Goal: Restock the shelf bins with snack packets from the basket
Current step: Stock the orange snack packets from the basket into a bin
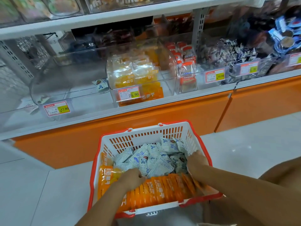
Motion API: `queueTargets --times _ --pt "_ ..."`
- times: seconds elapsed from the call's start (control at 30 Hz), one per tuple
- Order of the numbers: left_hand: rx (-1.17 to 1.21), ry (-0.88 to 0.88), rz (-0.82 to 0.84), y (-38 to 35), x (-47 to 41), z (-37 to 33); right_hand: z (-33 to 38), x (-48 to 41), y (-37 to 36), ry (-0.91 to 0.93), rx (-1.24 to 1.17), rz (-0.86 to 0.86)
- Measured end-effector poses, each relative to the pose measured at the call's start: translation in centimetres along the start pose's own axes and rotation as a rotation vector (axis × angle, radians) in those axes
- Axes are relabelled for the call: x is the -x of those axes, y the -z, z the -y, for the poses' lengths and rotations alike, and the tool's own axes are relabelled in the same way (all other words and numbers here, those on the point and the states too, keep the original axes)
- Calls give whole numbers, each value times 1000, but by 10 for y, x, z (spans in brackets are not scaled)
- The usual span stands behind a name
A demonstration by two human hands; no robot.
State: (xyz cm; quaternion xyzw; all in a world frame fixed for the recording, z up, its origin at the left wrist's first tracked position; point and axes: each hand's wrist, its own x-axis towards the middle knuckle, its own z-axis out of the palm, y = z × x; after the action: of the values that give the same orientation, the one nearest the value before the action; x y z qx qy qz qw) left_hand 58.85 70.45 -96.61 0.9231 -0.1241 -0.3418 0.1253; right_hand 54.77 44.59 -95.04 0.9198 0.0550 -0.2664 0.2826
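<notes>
Plastic basket (146, 133), white with a red rim, just the one, sits on the floor (48, 193) in front of the shelf (97, 119). The orange packets (162, 190) stand in a tight row along its near edge and up its left wall, too overlapped to count. The white-and-blue packets (156, 160) are heaped loose in the far half, same problem.

Both hands are in there. The left hand (130, 176) is where the orange row meets the white heap, fingers curled down with the tips buried, so I can't tell if its grip has anything. The right hand (197, 162) is by the right wall, fingers dug into the heap, grip hidden too.

On the shelf, the clear left bin (68, 75) shows one lone packet (101, 84) at its back right corner. I count five price tags (128, 94): three readable, one blurry, one cut off at the right. The bins above are a blur.
</notes>
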Motion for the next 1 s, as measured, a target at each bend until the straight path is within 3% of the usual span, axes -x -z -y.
queueTargets --times 0.3,0.7,1.0 --pt "25 12 13 0 -3 1 8 -1 3 -24 131 48" --pt "29 25 36 0 -7 2 15 -10 2 -28 103 121" --pt "76 -24 73 9 -4 -13 6 -6 14 -40 -249 200"
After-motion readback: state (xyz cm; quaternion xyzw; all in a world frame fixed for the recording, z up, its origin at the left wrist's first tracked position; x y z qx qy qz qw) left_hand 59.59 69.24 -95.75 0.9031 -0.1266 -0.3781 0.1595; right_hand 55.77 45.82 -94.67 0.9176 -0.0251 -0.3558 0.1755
